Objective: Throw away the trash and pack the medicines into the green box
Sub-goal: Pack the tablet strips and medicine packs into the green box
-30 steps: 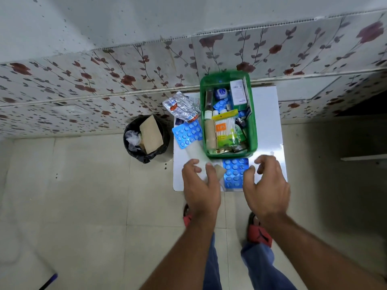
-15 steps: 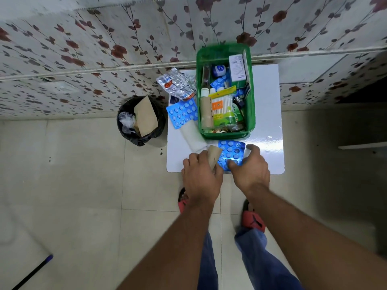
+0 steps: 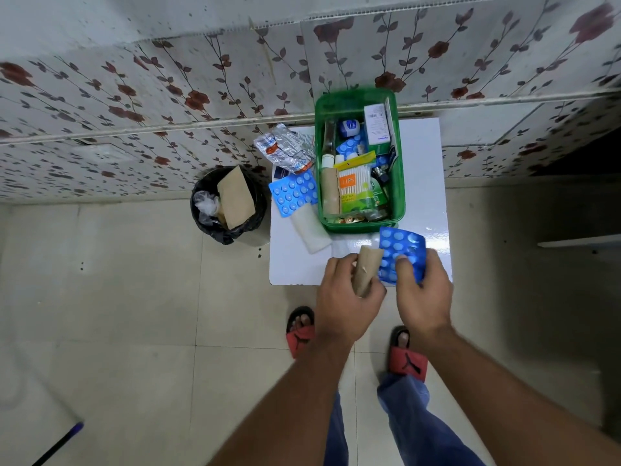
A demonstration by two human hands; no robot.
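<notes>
The green box (image 3: 399, 183) stands on the small white table (image 3: 426, 183), holding bottles, cartons and a cotton-bud pack. My left hand (image 3: 346, 297) grips a brown cardboard tube (image 3: 367, 269) above the table's near edge. Beside it, my right hand (image 3: 421, 290) holds a blue blister pack (image 3: 400, 250) lifted just in front of the box. Left of the box lie a second blue blister pack (image 3: 294, 193), silver pill strips (image 3: 285, 148) and a white wrapped pad (image 3: 311, 228).
A black-lined trash bin (image 3: 228, 203) with a brown envelope and plastic inside stands on the tiled floor left of the table. A floral-patterned wall runs behind. My feet in red sandals are under the table's near edge.
Both hands closed on their items and lifted them off the table: the left took the cardboard tube, the right raised the blue blister pack. The camera view shifted slightly.
</notes>
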